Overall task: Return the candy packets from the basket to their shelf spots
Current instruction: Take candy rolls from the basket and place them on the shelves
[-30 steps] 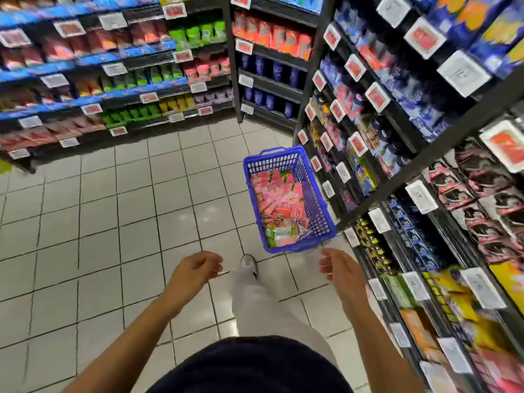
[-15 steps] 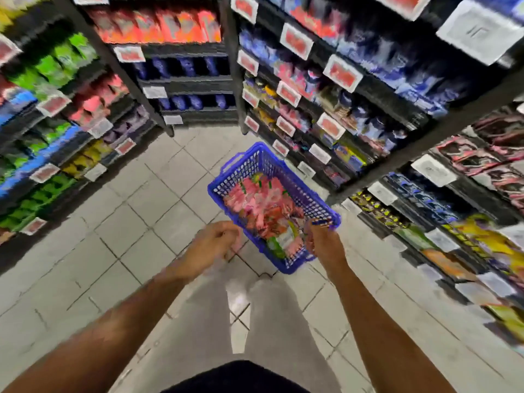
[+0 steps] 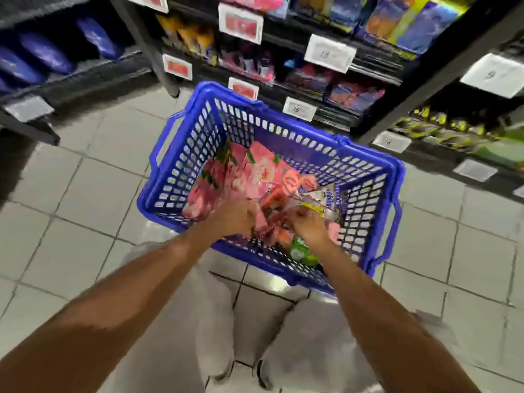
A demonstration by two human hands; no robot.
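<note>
A blue plastic basket [image 3: 365, 171] stands on the tiled floor in front of me, filled with several candy packets. Most are pink packets [image 3: 243, 174]; a green packet [image 3: 300, 251] lies at the near side. Both my hands are down inside the basket among the packets. My left hand [image 3: 235, 217] is on the pink packets, its fingers hidden by blur. My right hand [image 3: 307, 222] grips a silvery packet with yellow trim [image 3: 317, 201]. Motion blur hides the exact finger positions.
Dark shelves with snack bags and price tags [image 3: 329, 52] rise behind and to the right of the basket. Another shelf with blue bags [image 3: 42, 55] stands at the left. Grey floor tiles [image 3: 85, 199] surround the basket. My legs in light trousers are below.
I have bent closer to the basket. Both hands moved from the basket's near rim down into the packets, and the right hand has taken hold of a silvery packet.
</note>
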